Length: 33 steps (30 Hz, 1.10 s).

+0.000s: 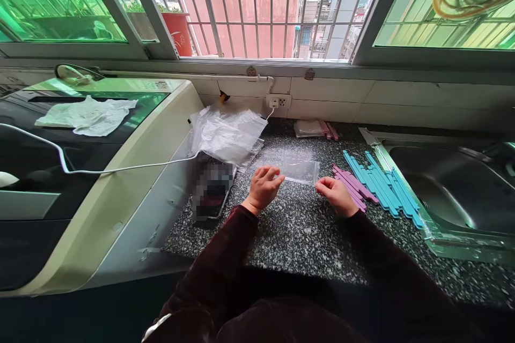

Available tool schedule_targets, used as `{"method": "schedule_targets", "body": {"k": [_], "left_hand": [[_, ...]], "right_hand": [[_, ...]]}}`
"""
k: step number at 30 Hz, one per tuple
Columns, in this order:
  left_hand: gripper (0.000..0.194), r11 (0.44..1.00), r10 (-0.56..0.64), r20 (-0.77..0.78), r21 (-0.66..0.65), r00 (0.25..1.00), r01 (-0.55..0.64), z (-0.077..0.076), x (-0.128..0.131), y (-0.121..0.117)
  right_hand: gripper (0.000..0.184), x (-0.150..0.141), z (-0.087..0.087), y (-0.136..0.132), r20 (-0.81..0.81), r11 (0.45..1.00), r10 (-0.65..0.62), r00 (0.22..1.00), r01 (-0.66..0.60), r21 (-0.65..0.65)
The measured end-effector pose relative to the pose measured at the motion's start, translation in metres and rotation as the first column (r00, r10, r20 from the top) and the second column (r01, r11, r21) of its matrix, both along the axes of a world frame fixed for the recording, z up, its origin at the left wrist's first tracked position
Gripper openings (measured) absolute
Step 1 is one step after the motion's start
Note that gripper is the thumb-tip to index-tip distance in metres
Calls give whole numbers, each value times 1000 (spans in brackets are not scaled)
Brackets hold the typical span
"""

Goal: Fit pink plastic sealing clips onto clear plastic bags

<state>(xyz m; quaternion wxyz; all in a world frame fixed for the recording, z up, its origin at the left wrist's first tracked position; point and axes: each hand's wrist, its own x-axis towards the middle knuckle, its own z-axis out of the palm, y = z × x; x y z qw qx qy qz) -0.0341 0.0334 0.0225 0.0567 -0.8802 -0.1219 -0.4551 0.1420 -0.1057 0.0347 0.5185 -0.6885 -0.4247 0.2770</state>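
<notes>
A small clear plastic bag [301, 170] spans the gap between my two hands, just over the speckled countertop [289, 236]. My right hand [337, 196] pinches its lower right corner between thumb and fingers. At the bag's left end is my left hand [262, 189], fingers curled and thumb against the edge of the plastic; the exact grip is partly hidden. Right of my right hand lie several purple strips [354, 185] and several turquoise strips [382, 185], side by side in loose rows.
A heap of clear plastic bags [229, 131] and a dark phone-like object [213, 190], partly blurred, lie left. At the back are a packet [309, 128] and pink strips [330, 130]. A sink [462, 187] is right; a large appliance [148, 144] with a white cord [120, 170] stands left.
</notes>
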Motion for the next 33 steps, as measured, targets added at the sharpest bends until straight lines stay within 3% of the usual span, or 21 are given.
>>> {"method": "schedule_targets", "body": {"k": [3,5,8,11,14,17,20,24,27,33], "left_hand": [[16,987,1,81,-159,997,12,-2,1,0],[18,937,39,168,-349,985,23,-2,1,2],[20,742,34,231,-658,972,130,1,-1,6],[26,503,-190,161,-831,969,237,8,-4,7],[23,386,-415,47,-895,908,223,15,-4,0],[19,304,-519,-2,-935,855,183,17,-1,-10],[19,225,-555,2,-962,832,153,16,1,-16],[17,100,-620,9,-991,784,90,14,1,-17],[16,71,-646,-16,-997,763,40,13,0,-18],[24,37,-516,65,-994,854,98,13,3,-20]], "right_hand": [[25,-1,6,-3,148,999,30,988,-35,33],[22,-1,11,-7,263,992,102,959,-116,39],[19,-1,19,-12,358,957,276,892,-289,-18],[17,-1,24,-13,383,907,413,826,-410,-94],[16,-1,26,-13,404,866,493,771,-477,-149],[15,0,26,-12,410,839,540,735,-510,-191],[15,2,24,-13,410,870,490,769,-465,-167],[17,4,22,-13,423,944,314,850,-325,-49],[17,2,20,-12,439,962,239,866,-271,11],[18,-1,20,-11,456,962,246,855,-275,-3]]}}
